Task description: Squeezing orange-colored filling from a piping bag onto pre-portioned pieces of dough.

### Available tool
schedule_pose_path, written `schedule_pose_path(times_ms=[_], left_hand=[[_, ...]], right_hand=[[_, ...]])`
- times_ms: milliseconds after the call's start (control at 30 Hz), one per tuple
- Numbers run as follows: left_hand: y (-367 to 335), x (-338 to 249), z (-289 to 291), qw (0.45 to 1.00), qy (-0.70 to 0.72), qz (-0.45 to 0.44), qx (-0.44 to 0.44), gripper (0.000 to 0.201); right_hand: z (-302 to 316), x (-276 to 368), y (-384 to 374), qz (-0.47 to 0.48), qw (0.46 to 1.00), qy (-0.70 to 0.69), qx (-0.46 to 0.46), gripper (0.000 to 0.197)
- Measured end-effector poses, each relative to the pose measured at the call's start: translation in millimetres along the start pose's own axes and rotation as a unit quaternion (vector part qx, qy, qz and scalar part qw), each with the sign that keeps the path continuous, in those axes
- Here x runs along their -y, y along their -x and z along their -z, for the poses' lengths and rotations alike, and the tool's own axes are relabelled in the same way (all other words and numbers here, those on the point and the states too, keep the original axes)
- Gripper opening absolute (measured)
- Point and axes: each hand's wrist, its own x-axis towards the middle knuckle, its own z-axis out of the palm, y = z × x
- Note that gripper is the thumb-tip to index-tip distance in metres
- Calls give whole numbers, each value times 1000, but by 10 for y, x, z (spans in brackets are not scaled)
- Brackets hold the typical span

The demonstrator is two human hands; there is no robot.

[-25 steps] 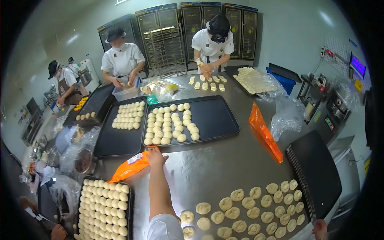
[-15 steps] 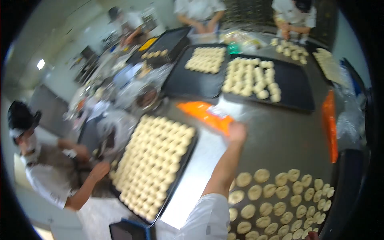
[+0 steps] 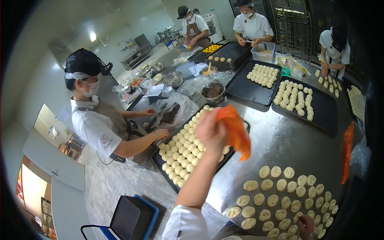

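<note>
Raised over the tray of dough balls, my left hand point(image 3: 211, 130) grips an orange plastic bag point(image 3: 235, 134), which hangs crumpled to the right of my fingers. Under it, a black tray point(image 3: 239, 140) holds rows of round pale dough balls point(image 3: 183, 150); my hand and forearm hide part of them. At the lower right, my right hand point(image 3: 306, 227) is low among flattened dough rounds point(image 3: 281, 185) spread on the metal table. Its fingers are too small and partly hidden to read.
A co-worker point(image 3: 100, 116) stands at the left, one hand by the tray's edge. Beyond the tray are a bowl of dark filling point(image 3: 213, 92) and two black trays of dough. Another orange bag point(image 3: 347, 152) lies along the right edge. Stacked trays point(image 3: 132, 220) stand below left.
My left hand has lifted the orange bag off the table and brought it over the dough-ball tray. The view has shifted, showing more of the left side and the co-worker there.
</note>
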Motion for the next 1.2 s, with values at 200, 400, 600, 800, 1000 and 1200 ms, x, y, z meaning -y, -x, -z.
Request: schedule_pose_path(times_ms=[200, 400, 600, 800, 1000, 1200], left_hand=[[-279, -764, 1223, 954, -142, -45, 259, 5], [-56, -774, 1936, 919, -140, 290, 227, 22], [279, -584, 1621, 951, 12, 289, 105, 21], [965, 115, 1456, 911, 114, 377, -124, 21], [2501, 665, 1945, 768, 148, 618, -87, 23], [3143, 354, 2450, 639, 189, 746, -22, 23]], right_hand=[[-10, 429, 66, 113, 988, 73, 80, 11], [-120, 509, 110, 179, 972, 21, 148, 11], [-244, 578, 287, 165, 979, 1, 121, 12], [-548, 604, 429, 169, 980, 24, 100, 13], [-1150, 905, 503, 130, 984, 27, 115, 16], [-2065, 1157, 386, 127, 971, 17, 200, 19]])
